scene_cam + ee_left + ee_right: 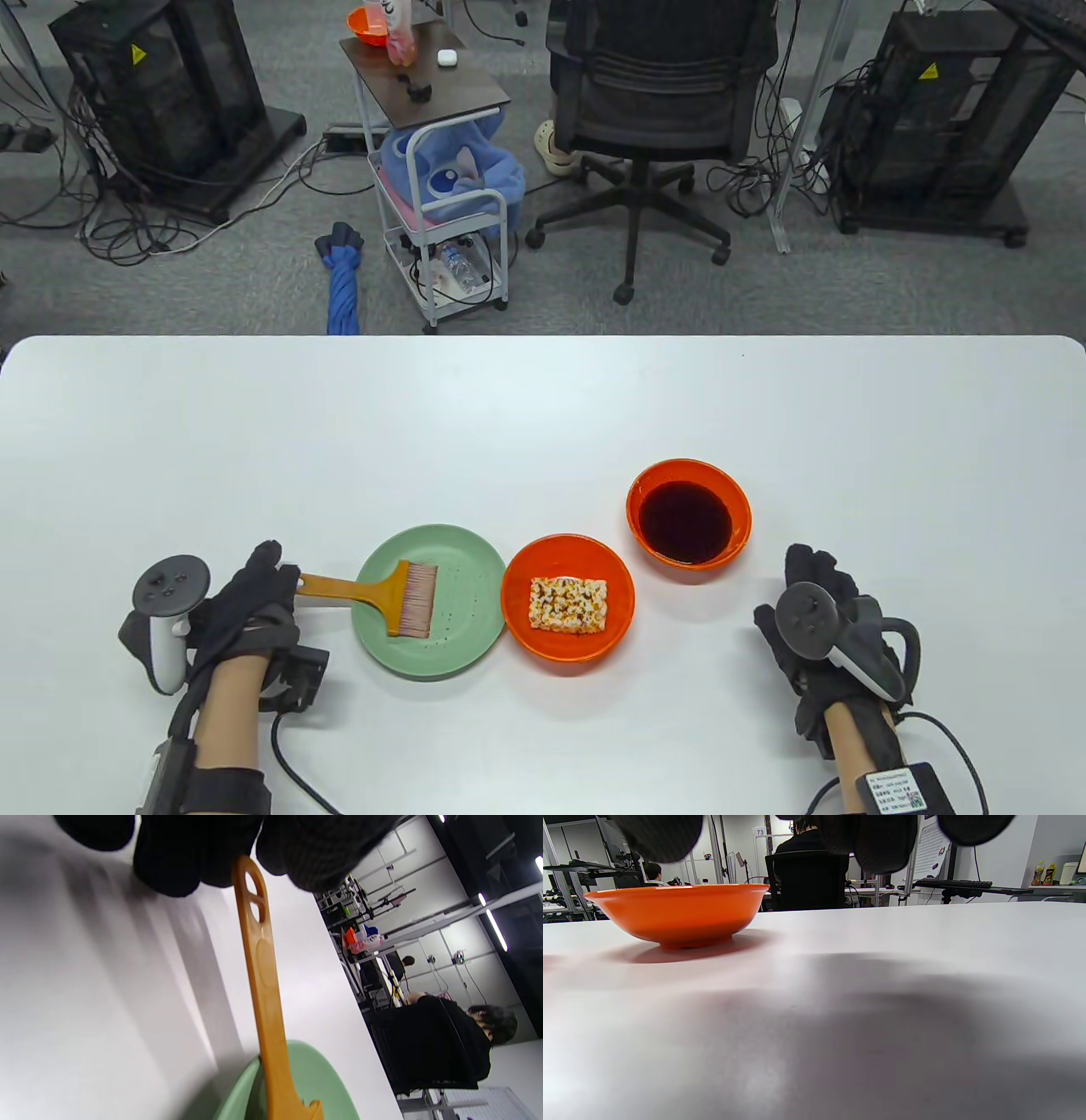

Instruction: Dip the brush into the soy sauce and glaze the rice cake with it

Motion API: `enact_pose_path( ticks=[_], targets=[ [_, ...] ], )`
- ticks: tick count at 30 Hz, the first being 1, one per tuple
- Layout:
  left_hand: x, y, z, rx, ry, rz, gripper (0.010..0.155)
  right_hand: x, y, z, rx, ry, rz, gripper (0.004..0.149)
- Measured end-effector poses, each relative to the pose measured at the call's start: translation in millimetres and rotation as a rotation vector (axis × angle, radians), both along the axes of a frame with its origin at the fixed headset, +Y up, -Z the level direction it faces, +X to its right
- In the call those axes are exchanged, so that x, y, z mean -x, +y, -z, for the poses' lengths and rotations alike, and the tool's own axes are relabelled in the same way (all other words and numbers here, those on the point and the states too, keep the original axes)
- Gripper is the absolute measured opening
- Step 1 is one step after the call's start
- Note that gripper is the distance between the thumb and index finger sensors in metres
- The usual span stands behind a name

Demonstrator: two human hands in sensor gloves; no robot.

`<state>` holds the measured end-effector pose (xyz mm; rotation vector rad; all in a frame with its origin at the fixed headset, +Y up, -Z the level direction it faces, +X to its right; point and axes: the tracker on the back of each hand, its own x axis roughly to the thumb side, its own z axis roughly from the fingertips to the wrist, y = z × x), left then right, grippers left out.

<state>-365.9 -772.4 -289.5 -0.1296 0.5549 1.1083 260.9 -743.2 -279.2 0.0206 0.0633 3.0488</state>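
A brush (399,598) with an orange handle and pinkish bristles lies on a green plate (458,543), its handle sticking out to the left. My left hand (278,579) is at the handle's end. In the left wrist view, my fingertips (169,861) flank the handle (265,984), and a firm grip does not show. A rice cake (569,604) lies in an orange dish (526,560). An orange bowl (653,480) of dark soy sauce (685,519) stands behind it. My right hand (810,564) rests empty on the table, right of the bowl (678,910).
The white table (543,407) stretches wide behind the dishes. The green plate's rim (314,1077) shows under the handle in the left wrist view. An office chair (653,102) and a small cart (441,170) stand on the floor beyond the far edge.
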Motion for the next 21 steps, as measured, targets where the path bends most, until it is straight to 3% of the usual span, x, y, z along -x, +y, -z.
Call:
enact_pose_path(
  ticks=[5, 14, 21],
  targets=[
    [2, -5, 3, 0.033, 0.014, 0.003, 0.058, -1, 0, 0, 0.012, -0.006, 0.002, 0.081],
    [8, -10, 2, 0.004, 0.053, -0.164, 0.052, -2, 0, 1, 0.033, -0.009, 0.011, 0.081],
    [3, 19, -5, -0.153, 0.038, -0.232, 0.047, 6, 13, 0, -0.021, 0.023, 0.072, 0.08]
  ],
)
